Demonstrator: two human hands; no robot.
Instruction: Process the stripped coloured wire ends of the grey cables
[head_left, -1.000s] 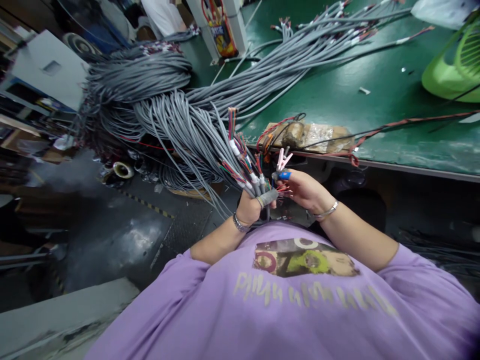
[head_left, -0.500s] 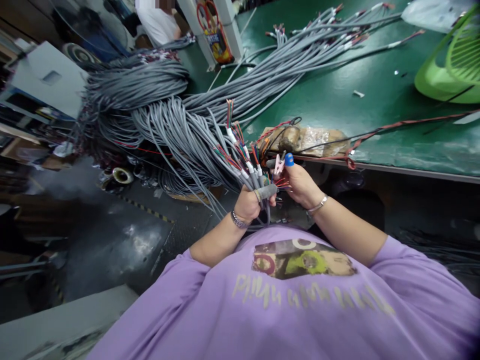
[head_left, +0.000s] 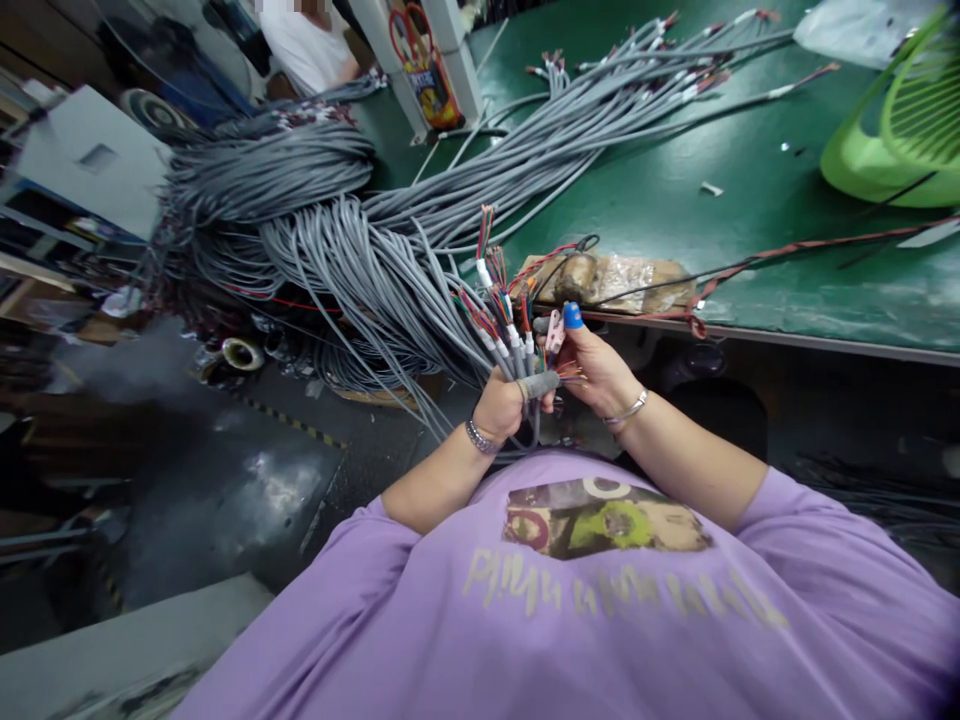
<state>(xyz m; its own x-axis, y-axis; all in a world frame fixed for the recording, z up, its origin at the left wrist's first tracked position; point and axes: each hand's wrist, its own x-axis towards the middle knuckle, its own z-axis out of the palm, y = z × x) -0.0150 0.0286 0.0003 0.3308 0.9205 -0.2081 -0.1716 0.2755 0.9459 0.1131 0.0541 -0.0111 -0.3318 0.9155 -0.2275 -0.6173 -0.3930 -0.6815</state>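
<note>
My left hand (head_left: 499, 408) is closed around a bunch of grey cables (head_left: 517, 352), its grey-wrapped thumb lying across them. The cables' stripped ends fan upward in thin coloured wires (head_left: 491, 300) above white collars. Close on the right, my right hand (head_left: 598, 368) wears a blue cover (head_left: 573, 316) on the thumb. It pinches a small pale pink clip-like piece (head_left: 555, 332) beside the bunch. Several loose coloured wires (head_left: 571, 374) stick out from under my left thumb toward the right palm. The right hand's lower fingers are partly hidden.
Long grey cables (head_left: 495, 160) lie over the green table (head_left: 750, 250), with a big coiled heap (head_left: 277, 165) at left. A taped cardboard piece (head_left: 637, 282) sits at the table edge. A green basket (head_left: 862, 150) stands at right; a person in white (head_left: 304, 50) is behind.
The cable bunch and my left hand have shifted slightly right, closer to my right hand. The right hand has moved slightly left, still with the pink piece.
</note>
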